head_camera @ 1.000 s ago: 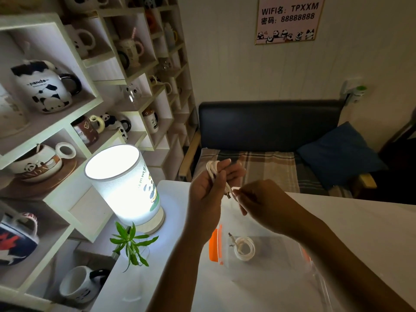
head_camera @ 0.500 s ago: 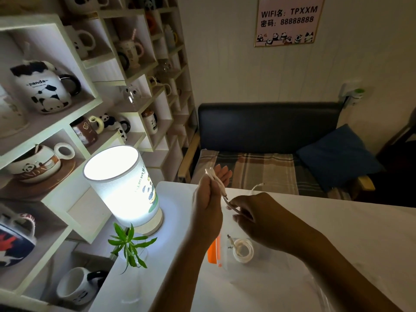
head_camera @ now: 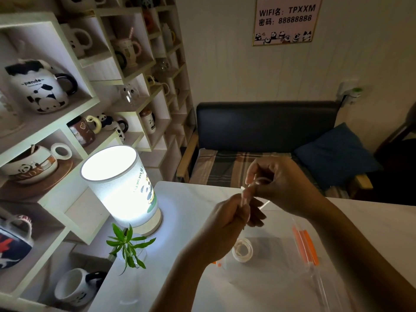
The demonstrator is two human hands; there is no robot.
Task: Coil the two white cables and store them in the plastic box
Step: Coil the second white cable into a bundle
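My left hand (head_camera: 231,218) is closed around a bundle of white cable (head_camera: 244,194) above the table. My right hand (head_camera: 278,183) pinches a loop of the same cable just above and to the right of the left hand. A short piece of the cable trails down by the left fingers. Below the hands, a second white cable (head_camera: 242,249) lies coiled inside the clear plastic box (head_camera: 281,273), which has orange clips (head_camera: 306,246) on its right side. My left forearm hides the box's left edge.
A lit cylindrical lamp (head_camera: 121,185) stands on the white table (head_camera: 371,226) at the left. A small green plant (head_camera: 127,244) in a glass is in front of it. Shelves of panda mugs (head_camera: 38,91) fill the left wall. A dark sofa (head_camera: 265,131) is behind the table.
Both hands have shifted right. My right hand rose from below the left hand to above it, carrying a loop of cable. The view has tilted, so the box appears lower and to the right.
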